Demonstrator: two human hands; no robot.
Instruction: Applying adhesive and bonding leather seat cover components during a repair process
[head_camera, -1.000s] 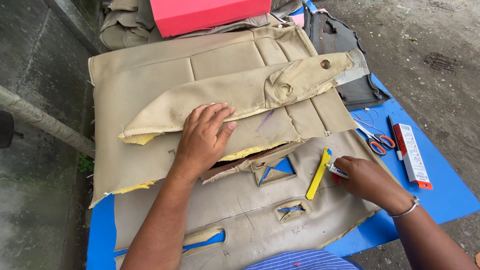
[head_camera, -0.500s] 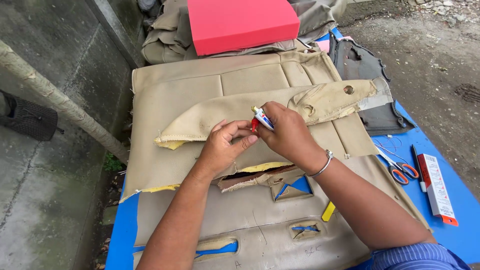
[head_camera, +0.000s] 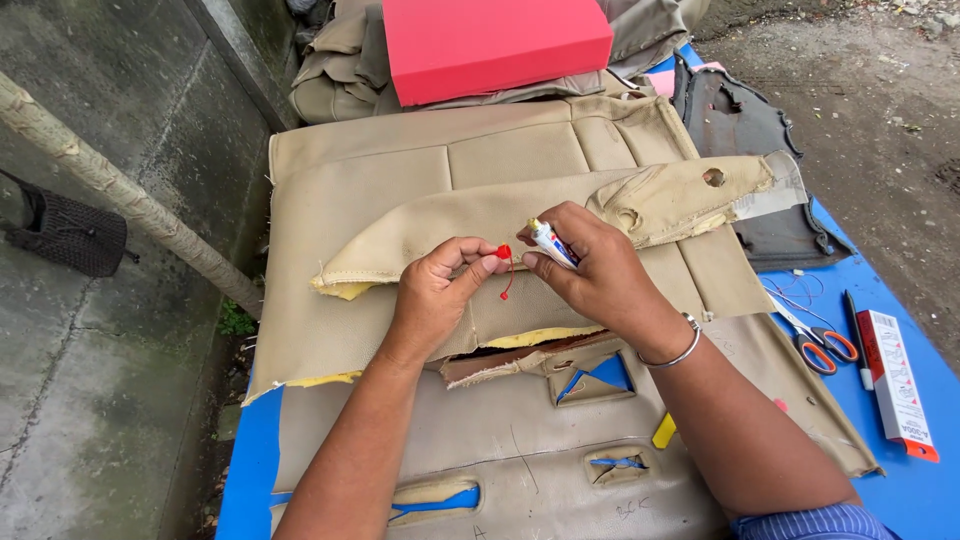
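Note:
My right hand grips a small white glue tube, its nozzle pointing up and left. My left hand pinches the tube's small red cap just left of the nozzle; a thin red thread hangs from the cap. Both hands hover over a folded beige seat cover with yellow foam showing at its torn edges. A second beige cover with cut-out slots lies nearer me on the blue table.
A red box rests on more covers at the back. Orange-handled scissors, a pen and a white-and-red carton lie at right. A dark cover sits behind them. A pole and wall stand to the left.
My right hand picked the glue tube up from the right side and brought it to the middle. My left hand lifted off the cover and pulled the red cap off the tube.

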